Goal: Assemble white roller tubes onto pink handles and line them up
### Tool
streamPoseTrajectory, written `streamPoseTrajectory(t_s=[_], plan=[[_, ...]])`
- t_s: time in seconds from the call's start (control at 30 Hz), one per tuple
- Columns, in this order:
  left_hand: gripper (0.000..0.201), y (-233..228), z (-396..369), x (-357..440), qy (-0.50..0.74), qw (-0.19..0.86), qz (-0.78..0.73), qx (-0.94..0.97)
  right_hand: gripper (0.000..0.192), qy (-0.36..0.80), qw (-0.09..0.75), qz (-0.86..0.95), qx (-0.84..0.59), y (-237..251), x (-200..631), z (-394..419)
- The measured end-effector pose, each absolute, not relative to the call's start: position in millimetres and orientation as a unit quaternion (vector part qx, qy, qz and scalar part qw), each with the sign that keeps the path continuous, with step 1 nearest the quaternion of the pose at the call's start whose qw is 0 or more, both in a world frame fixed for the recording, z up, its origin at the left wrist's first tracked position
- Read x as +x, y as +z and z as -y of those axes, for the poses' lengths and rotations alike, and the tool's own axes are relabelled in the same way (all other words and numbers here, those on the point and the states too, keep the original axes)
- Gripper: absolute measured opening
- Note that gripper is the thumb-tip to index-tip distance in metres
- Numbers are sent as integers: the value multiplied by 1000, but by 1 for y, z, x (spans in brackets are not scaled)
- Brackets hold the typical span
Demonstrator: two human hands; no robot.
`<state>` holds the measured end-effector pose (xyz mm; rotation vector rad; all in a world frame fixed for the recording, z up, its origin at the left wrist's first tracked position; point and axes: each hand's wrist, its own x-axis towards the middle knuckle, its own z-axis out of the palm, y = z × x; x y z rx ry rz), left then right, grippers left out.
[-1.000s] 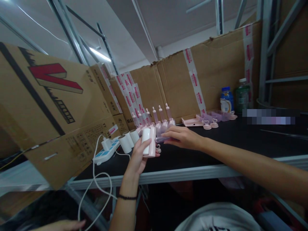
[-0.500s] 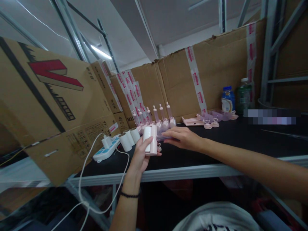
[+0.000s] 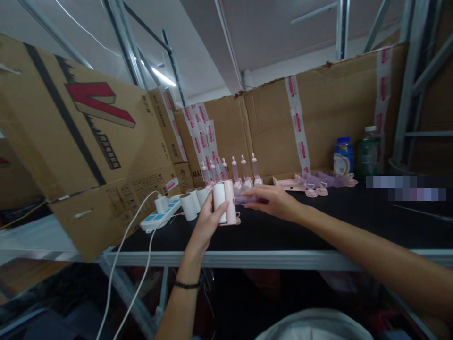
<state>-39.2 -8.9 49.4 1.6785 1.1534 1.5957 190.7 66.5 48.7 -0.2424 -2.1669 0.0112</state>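
Closest in, the left hand (image 3: 208, 224) comes up from below with a black band on the wrist, fingers (image 3: 218, 211) wrapped around a pink holder with a white roll (image 3: 224, 202) in it, held upright just above the front part of the black worktop (image 3: 318, 226). The right hand (image 3: 274, 200) reaches in from the right, fingers pinched lightly on a small clear purple tube (image 3: 246, 199) lying sideways, its end right next to the pink holder; can't tell if the two actually touch. Just left of the hands sit a few loose white rolls (image 3: 193, 202) and a white and blue power strip (image 3: 159, 218) with a plug in it, its white cable (image 3: 120, 264) hanging off the worktop edge. Behind the hands there's a row of upright pink pieces (image 3: 233, 172) with small tubes on top. Further right lie flat pink parts (image 3: 293, 182) and purple bits, then two bottles (image 3: 354, 153) against the taped-up cardboard wall (image 3: 329, 113). A big cardboard box (image 3: 81, 141) leans in on the left.
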Motion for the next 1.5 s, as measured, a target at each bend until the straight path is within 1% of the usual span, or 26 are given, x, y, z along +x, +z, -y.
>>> streamPoseTrajectory(t_s=[0.07,0.13,0.2,0.23,0.27,0.33,0.37,0.4,0.47,0.5,0.53,0.57,0.6,0.63,0.73,0.8,0.87,0.93,1.0,1.03,1.1,1.2,1.27,1.3,1.37,1.5], plan=[[78,51,11,-45,575,106,-455,672,28,-18,422,897,-129,54,192,-64],[82,54,19,-46,501,-56,-471,724,27,-30,385,909,-159,58,191,-59],[77,58,30,-43,413,-148,-467,768,24,-45,362,917,-161,62,187,-51],[71,60,34,-40,377,-172,-470,779,21,-54,354,921,-153,64,184,-46],[60,61,37,-38,353,-185,-467,789,19,-62,348,924,-143,67,180,-41],[39,62,39,-36,336,-186,-455,803,19,-66,339,929,-129,75,172,-32],[32,62,38,-37,346,-180,-451,803,23,-56,341,930,-126,80,168,-29],[25,61,36,-40,366,-173,-450,796,32,-38,351,928,-122,86,164,-28],[15,60,30,-49,429,-152,-469,756,49,1,398,910,-120,97,156,-32],[14,59,27,-54,470,-136,-485,724,53,13,429,894,-128,101,152,-37],[19,59,24,-60,513,-112,-502,687,51,17,453,880,-141,104,148,-43],[23,58,22,-66,559,-82,-508,650,45,13,463,872,-160,105,144,-49],[25,59,21,-72,601,-47,-502,620,38,5,455,871,-183,103,140,-56],[25,59,20,-76,638,-7,-486,597,35,-3,428,880,-205,98,136,-63],[25,61,18,-84,710,105,-411,562,40,-41,317,915,-247,73,124,-74],[30,63,18,-85,729,146,-382,548,44,-69,267,925,-262,53,118,-76],[31,63,17,-84,734,159,-382,538,40,-81,228,931,-272,37,114,-75],[33,63,17,-82,725,160,-394,542,30,-69,207,937,-272,29,112,-76],[37,62,18,-80,695,157,-410,569,26,-33,225,937,-264,28,112,-77],[38,62,19,-79,674,147,-421,588,28,-8,253,933,-257,30,114,-78],[36,62,21,-76,625,102,-451,629,36,52,338,908,-241,39,118,-79],[25,61,23,-67,551,13,-487,677,46,169,467,845,-197,59,127,-74],[16,60,24,-59,504,-36,-502,701,49,255,509,805,-164,72,134,-69],[14,59,24,-55,482,-56,-508,712,50,291,516,791,-153,77,137,-65],[19,57,24,-48,442,-89,-517,728,51,335,515,776,-139,84,142,-60],[25,53,24,-40,392,-114,-527,745,48,332,492,796,-118,85,145,-57]])
